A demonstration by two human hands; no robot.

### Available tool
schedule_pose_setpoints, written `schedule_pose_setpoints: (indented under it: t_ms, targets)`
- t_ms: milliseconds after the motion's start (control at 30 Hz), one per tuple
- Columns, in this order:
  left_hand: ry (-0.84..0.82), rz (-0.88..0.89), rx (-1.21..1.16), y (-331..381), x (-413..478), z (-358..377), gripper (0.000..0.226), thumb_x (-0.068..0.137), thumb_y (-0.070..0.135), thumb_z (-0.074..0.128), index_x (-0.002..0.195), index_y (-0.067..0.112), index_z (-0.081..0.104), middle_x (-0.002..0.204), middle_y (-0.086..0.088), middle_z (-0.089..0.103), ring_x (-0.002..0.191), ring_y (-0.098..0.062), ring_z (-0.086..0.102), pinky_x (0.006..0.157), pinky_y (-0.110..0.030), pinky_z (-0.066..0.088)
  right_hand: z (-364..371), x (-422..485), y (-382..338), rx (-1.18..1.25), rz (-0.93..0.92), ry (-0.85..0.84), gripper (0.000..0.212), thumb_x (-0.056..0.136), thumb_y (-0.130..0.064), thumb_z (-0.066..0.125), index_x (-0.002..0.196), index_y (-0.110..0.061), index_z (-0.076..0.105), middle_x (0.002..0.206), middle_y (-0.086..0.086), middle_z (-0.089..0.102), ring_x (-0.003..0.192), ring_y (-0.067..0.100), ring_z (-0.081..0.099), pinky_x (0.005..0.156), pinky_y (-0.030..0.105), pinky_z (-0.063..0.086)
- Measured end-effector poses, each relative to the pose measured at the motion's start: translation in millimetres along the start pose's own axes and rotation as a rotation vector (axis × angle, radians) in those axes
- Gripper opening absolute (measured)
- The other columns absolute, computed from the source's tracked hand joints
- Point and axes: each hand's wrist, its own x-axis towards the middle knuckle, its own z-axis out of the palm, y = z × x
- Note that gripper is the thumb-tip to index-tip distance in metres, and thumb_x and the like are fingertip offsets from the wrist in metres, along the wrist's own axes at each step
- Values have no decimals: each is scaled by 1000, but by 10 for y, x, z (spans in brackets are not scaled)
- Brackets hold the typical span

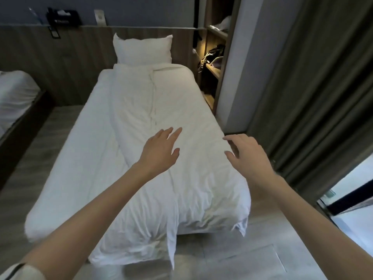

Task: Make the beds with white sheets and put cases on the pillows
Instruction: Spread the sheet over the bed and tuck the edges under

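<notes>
Two spread, empty hands: left hand (161, 150), right hand (249, 156) | duvet (181, 106) hugs right edge of bed (76, 158) | we should drag it left evenly, imo

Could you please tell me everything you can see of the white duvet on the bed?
The white duvet looks like soft, wrinkled cotton. It lies lengthwise over the middle and right of the bed, from just below the pillow to the foot, where it hangs over the end. A long crease runs down its middle. The sheet on the left is uncovered. The left hand and right hand are spread open above it; contact is unclear.
</notes>
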Motion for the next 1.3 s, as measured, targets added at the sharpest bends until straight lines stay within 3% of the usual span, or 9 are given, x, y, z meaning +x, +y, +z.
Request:
schedule_pose_setpoints:
  t_ms: [300,867,1300]
  targets:
    - [4,-13,-2,1513,1011,395,61,99,37,41,154,26,14,159,-5,20,145,-27,19,112,-41,28,-520,392,1619,19,-14,-48,36,95,-37,52,131,-34,48,136,-8,49,123,16,45,106,40,39]
    - [41,-130,38,2918,3809,1221,57,101,39,34,154,25,16,161,-4,11,148,-30,11,118,-44,21,-701,2527,4018,47,-144,-111,42,95,-33,55,135,-34,44,137,-11,46,126,11,42,103,33,40]
    - [95,-365,38,2960,5666,1624,59,101,39,37,153,28,13,161,-4,12,147,-30,12,118,-44,19,-176,4961,4923,123,-436,-177,43,96,-25,54,138,-29,45,138,-4,46,126,16,42,104,38,39]
